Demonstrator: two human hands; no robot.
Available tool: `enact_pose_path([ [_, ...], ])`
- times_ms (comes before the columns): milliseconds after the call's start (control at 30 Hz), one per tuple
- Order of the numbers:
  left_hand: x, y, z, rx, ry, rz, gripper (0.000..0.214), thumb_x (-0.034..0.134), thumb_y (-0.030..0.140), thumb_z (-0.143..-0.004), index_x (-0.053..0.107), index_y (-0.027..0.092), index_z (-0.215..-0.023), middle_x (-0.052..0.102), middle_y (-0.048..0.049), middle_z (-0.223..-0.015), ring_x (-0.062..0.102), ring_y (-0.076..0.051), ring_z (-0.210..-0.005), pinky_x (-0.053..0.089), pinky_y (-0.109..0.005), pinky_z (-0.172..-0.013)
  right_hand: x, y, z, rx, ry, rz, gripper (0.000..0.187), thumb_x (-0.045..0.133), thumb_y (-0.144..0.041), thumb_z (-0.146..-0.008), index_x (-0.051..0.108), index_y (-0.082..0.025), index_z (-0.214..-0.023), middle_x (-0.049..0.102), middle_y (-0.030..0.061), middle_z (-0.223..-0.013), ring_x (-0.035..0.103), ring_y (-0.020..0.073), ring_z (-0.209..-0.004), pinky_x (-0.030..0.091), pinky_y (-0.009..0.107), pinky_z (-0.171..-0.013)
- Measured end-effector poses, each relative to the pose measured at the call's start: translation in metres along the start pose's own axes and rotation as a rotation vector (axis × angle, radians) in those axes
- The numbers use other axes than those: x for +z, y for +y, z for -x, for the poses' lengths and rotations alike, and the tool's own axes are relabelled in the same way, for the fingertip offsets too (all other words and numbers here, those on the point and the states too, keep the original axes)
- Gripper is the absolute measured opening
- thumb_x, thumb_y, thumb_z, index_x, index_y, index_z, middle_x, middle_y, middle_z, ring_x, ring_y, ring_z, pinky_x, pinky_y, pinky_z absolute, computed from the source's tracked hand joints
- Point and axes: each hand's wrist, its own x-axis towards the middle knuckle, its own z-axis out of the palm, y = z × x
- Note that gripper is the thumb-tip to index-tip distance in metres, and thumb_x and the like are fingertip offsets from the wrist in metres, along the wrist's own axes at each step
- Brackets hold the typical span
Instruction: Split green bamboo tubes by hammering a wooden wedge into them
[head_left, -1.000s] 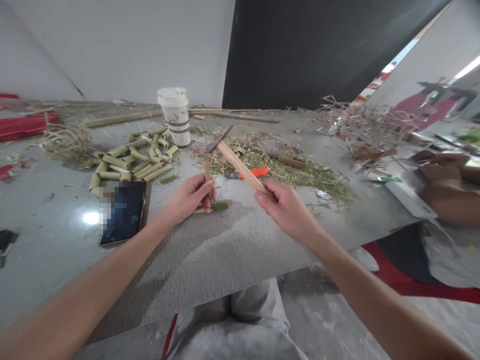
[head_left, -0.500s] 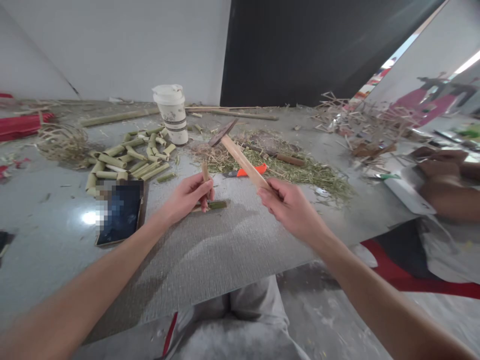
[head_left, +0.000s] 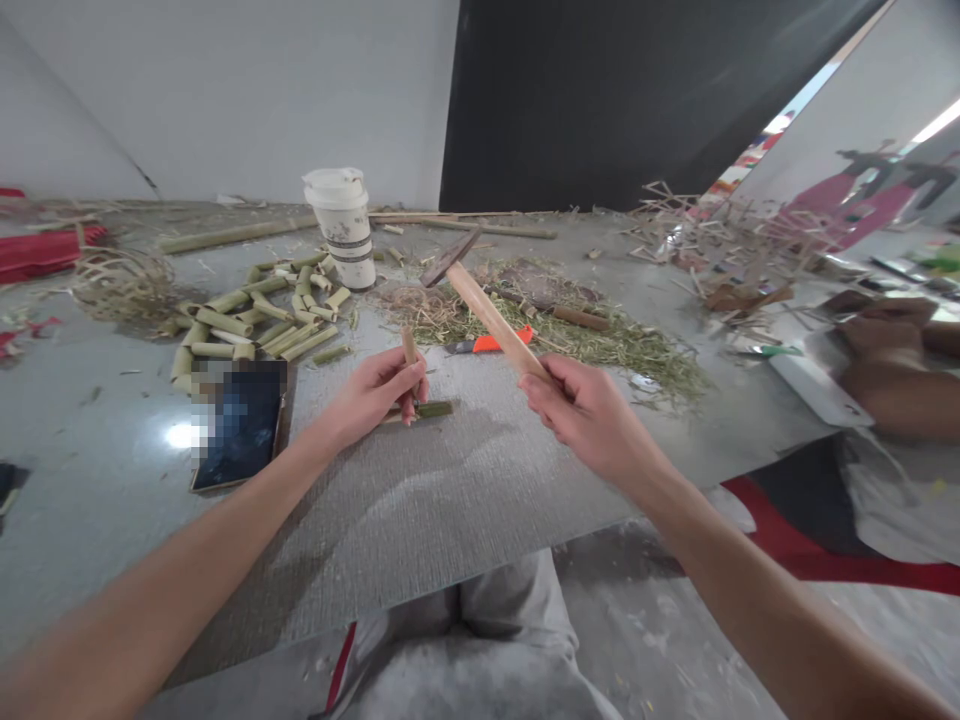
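My left hand (head_left: 373, 395) is closed around a small wooden-handled tool (head_left: 410, 350), held upright with its tip on a short green bamboo piece (head_left: 429, 409) lying on the grey table (head_left: 420, 500). My right hand (head_left: 589, 410) grips the wooden handle of a hammer (head_left: 484, 310). The hammer's dark metal head (head_left: 448, 259) is raised above and behind the upright tool.
A pile of cut bamboo tubes (head_left: 255, 315) lies at left behind a phone (head_left: 241, 422). A lidded paper cup (head_left: 345, 228) stands behind. An orange-handled knife (head_left: 491, 344) rests among green shavings (head_left: 600, 345). Another person's arm (head_left: 896, 380) rests at the right, near splinter scraps (head_left: 705, 245).
The hammer has lifted slightly and tilted a little further back. My left hand and the upright tool have stayed on the bamboo piece.
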Motion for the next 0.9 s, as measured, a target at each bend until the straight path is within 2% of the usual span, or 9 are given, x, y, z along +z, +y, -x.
enact_pose_path([
  [233, -0.002, -0.001, 0.001, -0.006, -0.034, -0.043, 0.042, 0.062, 0.054, -0.105, 0.063, 0.019, -0.083, 0.064, -0.0016, -0.081, 0.065, -0.011, -0.061, 0.059, -0.024, -0.059, -0.004, -0.005, -0.001, -0.026, 0.012, 0.029, 0.036, 0.054, -0.047, -0.108, 0.046, -0.025, -0.08, 0.047, -0.003, -0.068, 0.04, 0.0128, -0.059, 0.028, 0.031, -0.055],
  [433, -0.003, -0.003, 0.0, -0.011, -0.046, -0.054, 0.043, 0.062, 0.056, -0.105, 0.064, 0.019, -0.083, 0.064, -0.0015, -0.081, 0.065, -0.011, -0.06, 0.058, -0.024, -0.059, -0.012, -0.02, 0.008, -0.18, 0.094, 0.176, 0.035, 0.046, -0.046, -0.113, 0.048, -0.026, -0.085, 0.047, -0.0034, -0.068, 0.04, 0.0133, -0.057, 0.03, 0.032, -0.056],
  [600, -0.002, -0.005, -0.001, -0.023, -0.05, -0.069, 0.044, 0.063, 0.056, -0.103, 0.063, 0.019, -0.08, 0.064, -0.0019, -0.078, 0.063, -0.011, -0.06, 0.056, -0.022, -0.058, -0.038, -0.039, 0.011, -0.243, -0.05, 0.434, 0.038, 0.053, -0.046, -0.111, 0.051, -0.026, -0.078, 0.051, -0.0034, -0.06, 0.042, 0.0124, -0.05, 0.027, 0.032, -0.051],
  [633, -0.002, -0.005, -0.001, -0.022, -0.052, -0.078, 0.044, 0.063, 0.055, -0.104, 0.063, 0.019, -0.08, 0.064, -0.0019, -0.078, 0.063, -0.011, -0.06, 0.056, -0.022, -0.057, -0.045, -0.045, 0.011, -0.239, -0.014, 0.447, 0.039, 0.054, -0.048, -0.111, 0.054, -0.026, -0.079, 0.053, -0.0034, -0.059, 0.043, 0.0122, -0.049, 0.027, 0.032, -0.05],
  [767, -0.003, -0.007, -0.002, -0.007, -0.054, -0.11, 0.044, 0.059, 0.053, -0.107, 0.064, 0.018, -0.081, 0.065, -0.0025, -0.079, 0.065, -0.01, -0.06, 0.054, -0.021, -0.058, -0.066, -0.062, 0.013, -0.253, 0.292, 0.429, 0.041, 0.05, -0.052, -0.113, 0.059, -0.026, -0.082, 0.056, -0.0028, -0.062, 0.048, 0.0123, -0.05, 0.032, 0.031, -0.051],
  [833, -0.003, -0.008, -0.002, -0.009, -0.05, -0.114, 0.043, 0.058, 0.051, -0.107, 0.063, 0.018, -0.081, 0.064, -0.0023, -0.078, 0.065, -0.01, -0.06, 0.053, -0.021, -0.057, -0.068, -0.064, 0.014, -0.286, 0.241, 0.489, 0.041, 0.051, -0.051, -0.112, 0.056, -0.026, -0.08, 0.053, -0.0037, -0.058, 0.045, 0.012, -0.047, 0.029, 0.031, -0.048],
  [900, -0.002, -0.007, -0.002, -0.017, -0.044, -0.109, 0.042, 0.059, 0.05, -0.107, 0.062, 0.018, -0.08, 0.063, -0.0016, -0.076, 0.064, -0.01, -0.058, 0.053, -0.021, -0.057, -0.069, -0.064, 0.016, -0.308, 0.09, 0.566, 0.04, 0.053, -0.047, -0.111, 0.055, -0.026, -0.077, 0.051, -0.0044, -0.054, 0.043, 0.0117, -0.043, 0.025, 0.031, -0.046],
])
